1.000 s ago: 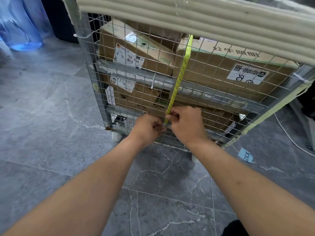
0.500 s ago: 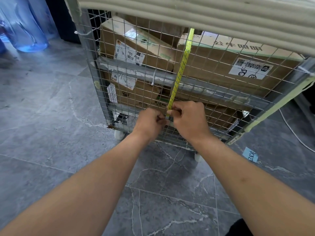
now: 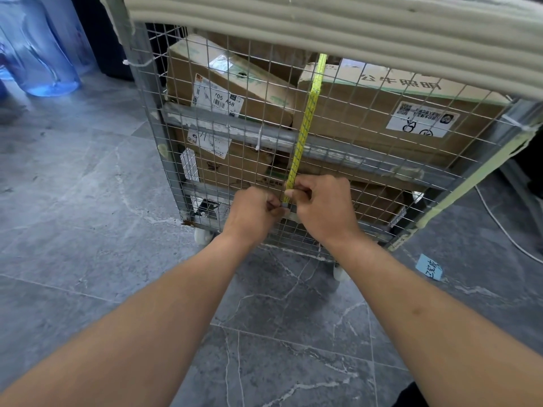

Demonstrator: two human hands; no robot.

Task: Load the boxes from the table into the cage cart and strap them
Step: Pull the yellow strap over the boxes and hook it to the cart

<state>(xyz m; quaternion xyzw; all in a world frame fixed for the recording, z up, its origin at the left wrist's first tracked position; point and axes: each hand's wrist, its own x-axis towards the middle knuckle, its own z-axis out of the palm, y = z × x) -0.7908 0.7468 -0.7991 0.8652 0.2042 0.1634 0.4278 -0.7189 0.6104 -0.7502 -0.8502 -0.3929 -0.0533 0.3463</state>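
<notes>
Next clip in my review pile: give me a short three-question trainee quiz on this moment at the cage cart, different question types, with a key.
1. True or false: the yellow strap runs down the outside of the cage cart mesh.
2. Multiple choice: the boxes are (A) on the floor, (B) inside the cart, (C) held by the person.
3. Fill in: both hands, left hand and right hand, work at the strap's ____ end.

Key:
1. True.
2. B.
3. Lower; the right hand pinches the strap, and the left hand's fingers curl at its end, where a small metal piece shows between the hands.
</notes>
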